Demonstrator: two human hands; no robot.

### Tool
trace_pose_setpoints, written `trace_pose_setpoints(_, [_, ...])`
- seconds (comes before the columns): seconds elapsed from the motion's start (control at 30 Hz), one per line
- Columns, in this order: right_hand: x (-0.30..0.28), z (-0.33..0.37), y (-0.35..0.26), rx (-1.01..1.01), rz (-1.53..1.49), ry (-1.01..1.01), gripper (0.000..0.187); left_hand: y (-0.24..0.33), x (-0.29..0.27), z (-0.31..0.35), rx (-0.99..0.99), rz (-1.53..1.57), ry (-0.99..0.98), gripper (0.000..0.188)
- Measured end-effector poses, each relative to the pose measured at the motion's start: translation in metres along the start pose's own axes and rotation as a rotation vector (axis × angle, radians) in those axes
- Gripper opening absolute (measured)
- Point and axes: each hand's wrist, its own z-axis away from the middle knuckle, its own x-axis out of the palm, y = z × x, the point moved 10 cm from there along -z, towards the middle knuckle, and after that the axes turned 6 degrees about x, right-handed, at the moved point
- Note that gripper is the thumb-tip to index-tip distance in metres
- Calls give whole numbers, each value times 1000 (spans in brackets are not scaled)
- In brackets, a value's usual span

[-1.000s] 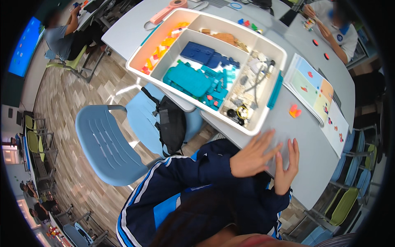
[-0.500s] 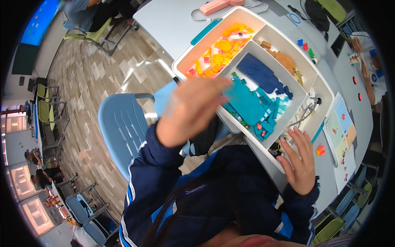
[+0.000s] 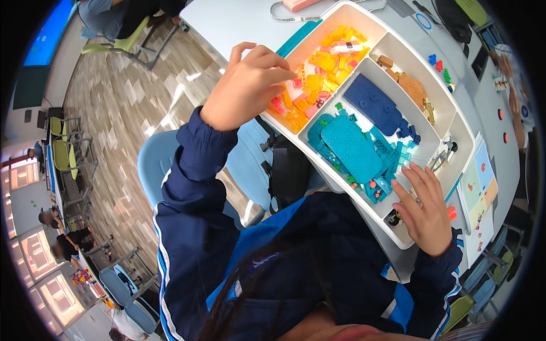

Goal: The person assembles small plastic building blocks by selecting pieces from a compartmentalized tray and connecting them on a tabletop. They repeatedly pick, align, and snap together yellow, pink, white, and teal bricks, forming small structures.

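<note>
A white sorting tray with teal handles holds toy building bricks in separate compartments. Yellow and pink bricks fill its far-left part. My left hand is over that compartment's left edge, thumb and forefinger drawn together; anything between them is hidden. In the middle section lie a teal plate among teal pieces and a navy-blue plate. My right hand spreads its fingers over the near right end of the tray, beside the teal pieces, holding nothing. Tan and brown bricks sit in the compartment beyond.
An open booklet lies on the table right of the tray, near a small orange-red piece. Small coloured pieces stand beyond the tray. A blue chair with a black bag is at left. Across the table show another person's hands.
My left hand has moved up and left, from beside the teal plate to the yellow bricks. The tray appears shifted slightly right in view. My right hand stays at its near right end.
</note>
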Motion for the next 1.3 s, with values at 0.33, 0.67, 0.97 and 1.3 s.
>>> trace_pose_setpoints(0.33, [-1,17,0,48,-63,20,43,4,58,-9,131,-85,-356,19])
trace_pose_setpoints(0.67, [-45,100,11,139,-175,455,38,132,-18,-56,169,683,-80,27])
trace_pose_setpoints(0.97, [-38,236,20,250,-481,884,60,347,62,-71,-6,1552,-196,40])
trace_pose_setpoints(1.3, [-7,322,82,349,-350,772,63,461,186,-73,-246,1875,-370,29])
